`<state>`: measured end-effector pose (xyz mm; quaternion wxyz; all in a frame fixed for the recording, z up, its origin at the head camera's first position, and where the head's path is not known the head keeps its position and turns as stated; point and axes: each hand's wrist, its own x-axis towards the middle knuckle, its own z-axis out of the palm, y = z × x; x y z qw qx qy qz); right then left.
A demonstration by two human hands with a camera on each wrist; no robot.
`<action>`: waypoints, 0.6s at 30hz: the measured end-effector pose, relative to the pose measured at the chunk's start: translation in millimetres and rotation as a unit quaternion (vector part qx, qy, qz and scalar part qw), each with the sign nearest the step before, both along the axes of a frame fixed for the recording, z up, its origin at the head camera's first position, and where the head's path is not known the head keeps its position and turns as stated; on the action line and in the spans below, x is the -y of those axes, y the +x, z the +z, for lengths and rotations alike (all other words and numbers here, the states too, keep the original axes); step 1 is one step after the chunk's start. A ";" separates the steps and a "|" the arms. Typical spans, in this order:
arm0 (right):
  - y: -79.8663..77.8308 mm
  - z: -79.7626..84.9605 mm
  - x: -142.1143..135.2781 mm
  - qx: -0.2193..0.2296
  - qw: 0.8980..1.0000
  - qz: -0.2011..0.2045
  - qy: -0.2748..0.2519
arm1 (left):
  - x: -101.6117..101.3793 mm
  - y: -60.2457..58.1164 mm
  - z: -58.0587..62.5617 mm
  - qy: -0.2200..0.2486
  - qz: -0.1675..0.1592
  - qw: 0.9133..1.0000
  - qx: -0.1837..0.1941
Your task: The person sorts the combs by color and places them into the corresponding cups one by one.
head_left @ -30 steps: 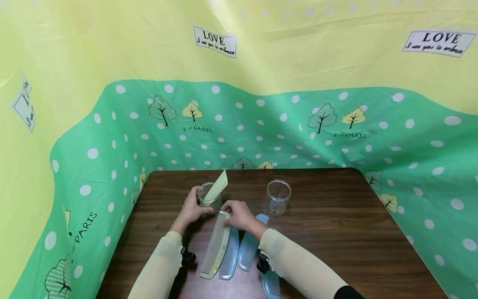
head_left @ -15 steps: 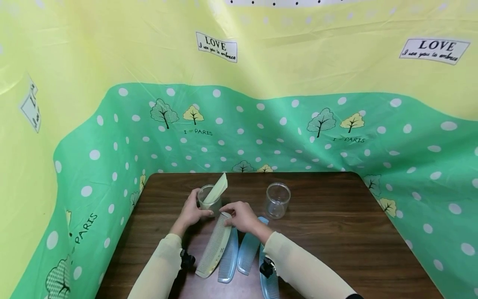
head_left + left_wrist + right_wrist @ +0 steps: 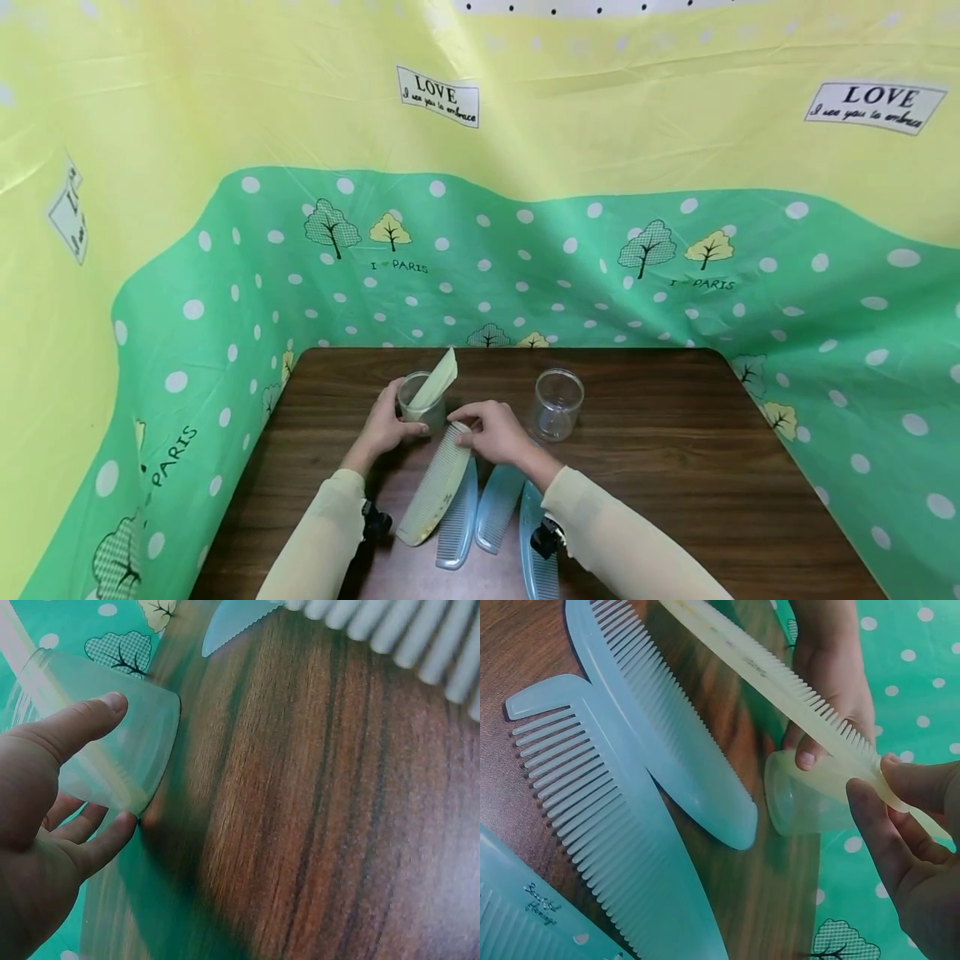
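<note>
My left hand (image 3: 381, 432) grips a clear glass cup (image 3: 431, 418), thumb on one side and fingers on the other, as the left wrist view also shows. A pale yellow comb (image 3: 437, 379) leans in this cup, its upper end above the rim. Between thumb and fingers, my right hand (image 3: 497, 433) pinches the end of a second pale yellow comb (image 3: 437, 487). That comb slants down toward the person, close in front of the cup. Below it lie blue combs: one beside it (image 3: 459, 525), a middle comb (image 3: 498, 504) and one under the right wrist (image 3: 538, 550).
Another clear glass cup (image 3: 558, 407) stands upright to the right of the hands. The dark wooden table (image 3: 675, 467) is bordered by a green dotted cloth (image 3: 517, 275) at the back and sides.
My right hand has shifted slightly right with the pinched yellow comb, whose lower end swung left and then rose a little. The left hand stays on its cup.
</note>
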<state>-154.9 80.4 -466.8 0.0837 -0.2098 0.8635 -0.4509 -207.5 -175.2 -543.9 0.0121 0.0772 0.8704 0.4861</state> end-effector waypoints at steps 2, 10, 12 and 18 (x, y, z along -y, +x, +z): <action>0.1 3.8 -1.6 0.003 1.000 -0.004 -0.009 | 1.0 -0.7 -0.8 -0.004 -0.002 1.000 0.000; -3.4 17.8 -8.3 -0.024 0.999 -0.025 -0.022 | 2.7 -3.1 -1.8 -0.010 -0.006 1.000 -0.012; -3.8 20.8 -10.1 -0.019 0.999 -0.028 -0.031 | 2.8 -2.9 -2.2 -0.013 -0.009 1.000 -0.011; -6.4 30.0 -13.9 -0.011 0.998 -0.044 -0.051 | 2.9 -3.5 -2.2 -0.015 -0.012 1.000 -0.012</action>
